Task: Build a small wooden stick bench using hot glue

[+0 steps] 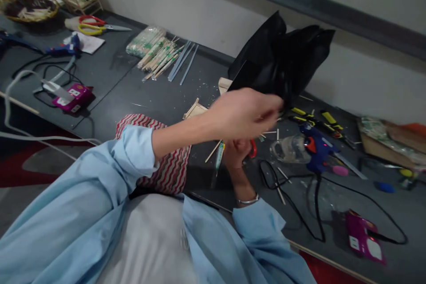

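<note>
My left hand (242,113) reaches across in front of me, its fingers pinched on the lower edge of a crumpled black plastic bag (282,60) held up above the dark table (140,93). Just below it, my right hand (235,151) is curled closed; a red handle (253,148), probably scissors, shows at its side. The left hand hides most of it. A wrapped chopstick (219,155) lies right beside the right hand. Small wooden pieces (196,108) sit behind my left wrist.
A blue glue gun (316,146) with a black cord, clear plastic (289,148) and a purple power strip (364,239) lie to the right. At the left are a chopstick bundle (159,53), yellow-red scissors (91,24), another purple strip (71,97) and a basket (28,6). A striped cloth (166,159) lies near me.
</note>
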The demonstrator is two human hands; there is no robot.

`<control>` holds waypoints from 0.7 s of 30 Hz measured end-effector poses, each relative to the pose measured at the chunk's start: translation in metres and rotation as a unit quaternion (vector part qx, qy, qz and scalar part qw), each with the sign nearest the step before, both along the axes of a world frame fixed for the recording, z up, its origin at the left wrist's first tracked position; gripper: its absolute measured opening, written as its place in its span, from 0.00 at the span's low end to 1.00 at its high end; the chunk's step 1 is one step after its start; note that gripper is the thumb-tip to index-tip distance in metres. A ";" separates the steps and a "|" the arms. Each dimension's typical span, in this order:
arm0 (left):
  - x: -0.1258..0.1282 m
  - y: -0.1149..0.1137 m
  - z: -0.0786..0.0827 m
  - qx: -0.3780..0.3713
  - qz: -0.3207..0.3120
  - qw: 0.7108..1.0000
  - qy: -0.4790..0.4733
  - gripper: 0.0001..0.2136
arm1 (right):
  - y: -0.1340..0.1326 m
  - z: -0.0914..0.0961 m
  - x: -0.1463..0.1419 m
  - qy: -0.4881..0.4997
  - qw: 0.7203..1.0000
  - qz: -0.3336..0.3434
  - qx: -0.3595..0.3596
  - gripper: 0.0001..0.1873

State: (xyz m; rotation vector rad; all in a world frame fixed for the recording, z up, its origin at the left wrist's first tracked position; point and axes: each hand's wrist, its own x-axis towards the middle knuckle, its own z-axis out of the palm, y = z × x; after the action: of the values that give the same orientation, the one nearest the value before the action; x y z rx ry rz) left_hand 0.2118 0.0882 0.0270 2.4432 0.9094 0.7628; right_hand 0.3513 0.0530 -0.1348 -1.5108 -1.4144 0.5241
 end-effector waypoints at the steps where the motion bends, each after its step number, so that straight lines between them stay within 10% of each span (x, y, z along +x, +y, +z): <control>1: -0.008 0.009 -0.018 0.015 0.056 0.997 -0.050 0.09 | -0.001 0.000 0.001 0.011 0.999 -0.030 0.021 0.15; 5: -0.054 0.034 -0.099 -0.050 0.243 0.957 -0.150 0.09 | -0.003 -0.001 0.001 0.082 0.990 -0.103 0.057 0.15; 9: -0.092 0.055 -0.124 -0.129 0.299 0.931 -0.167 0.10 | -0.001 0.000 -0.002 0.130 0.985 -0.112 0.035 0.15; 16: -0.120 0.076 -0.116 -0.302 0.020 0.945 0.127 0.18 | 0.002 0.007 -0.001 0.235 0.967 -0.097 0.019 0.12; 21: -0.114 0.071 -0.123 -0.313 -0.028 0.939 0.138 0.17 | 0.003 0.010 0.000 0.242 0.969 -0.057 0.001 0.09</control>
State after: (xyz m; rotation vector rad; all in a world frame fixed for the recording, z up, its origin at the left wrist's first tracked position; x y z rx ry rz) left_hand 0.0980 0.1589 -0.0963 2.0073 0.9905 0.0713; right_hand 0.3509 0.0558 -0.1246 -1.3356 -0.9427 0.7578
